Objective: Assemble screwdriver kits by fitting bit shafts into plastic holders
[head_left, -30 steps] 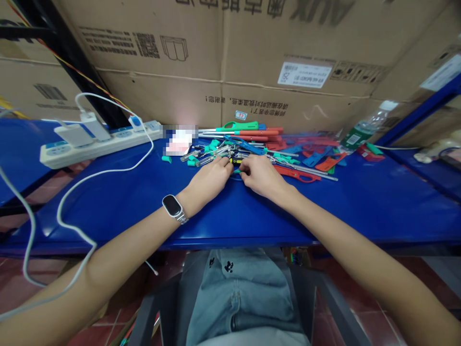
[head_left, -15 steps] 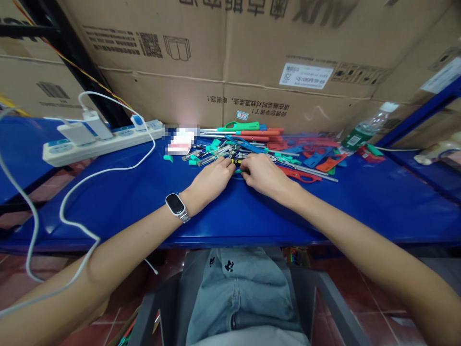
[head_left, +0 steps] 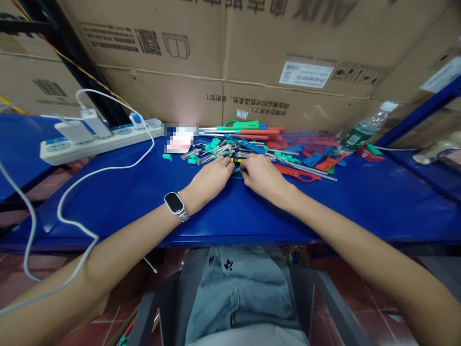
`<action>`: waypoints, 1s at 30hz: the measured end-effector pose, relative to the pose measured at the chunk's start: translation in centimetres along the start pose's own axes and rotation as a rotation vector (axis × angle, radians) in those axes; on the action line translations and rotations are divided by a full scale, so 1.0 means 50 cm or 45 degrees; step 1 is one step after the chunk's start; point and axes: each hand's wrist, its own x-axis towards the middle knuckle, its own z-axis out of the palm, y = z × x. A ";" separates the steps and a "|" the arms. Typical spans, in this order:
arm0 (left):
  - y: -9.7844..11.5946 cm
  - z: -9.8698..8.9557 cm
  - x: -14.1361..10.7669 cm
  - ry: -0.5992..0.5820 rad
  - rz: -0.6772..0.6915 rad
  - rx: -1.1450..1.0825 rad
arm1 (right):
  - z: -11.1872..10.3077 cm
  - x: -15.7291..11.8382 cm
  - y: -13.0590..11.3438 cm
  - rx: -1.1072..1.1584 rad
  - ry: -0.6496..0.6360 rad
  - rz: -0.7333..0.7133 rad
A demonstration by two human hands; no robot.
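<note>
My left hand [head_left: 213,177] and my right hand [head_left: 264,177] are close together at the near edge of a pile of lighter parts, fingers curled down. A small black-and-yellow piece [head_left: 236,160] shows between the fingertips, against my left fingers. My right fingers are pinched beside it, hiding what they hold. A bit of teal [head_left: 237,169] shows just below. Behind the hands lie metal tubes, wires and green caps [head_left: 215,143]. A red lighter handle [head_left: 298,172] lies right of my right hand, and a blue one [head_left: 245,143] rests behind it.
Long lighters with a green handle [head_left: 239,125] and red handles lie at the back, against a cardboard box [head_left: 162,91]. A plastic bottle [head_left: 363,130] leans at right. At left, a power strip [head_left: 101,142] has a white cable [head_left: 108,171] running over the blue table [head_left: 223,221] and my left forearm.
The view has shifted very slightly. Both hands stay in nearly the same place, with the right fingers moved a little around the small piece.
</note>
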 end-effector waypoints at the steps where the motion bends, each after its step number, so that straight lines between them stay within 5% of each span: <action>1: -0.001 0.001 0.000 -0.003 0.001 0.007 | 0.001 0.000 0.000 0.002 0.005 0.003; 19: 0.004 -0.006 0.003 -0.026 -0.007 0.023 | 0.006 -0.023 0.018 -0.061 -0.005 -0.134; 30: -0.059 -0.021 -0.022 -0.022 0.187 -0.171 | 0.032 -0.066 0.074 0.306 0.210 -0.227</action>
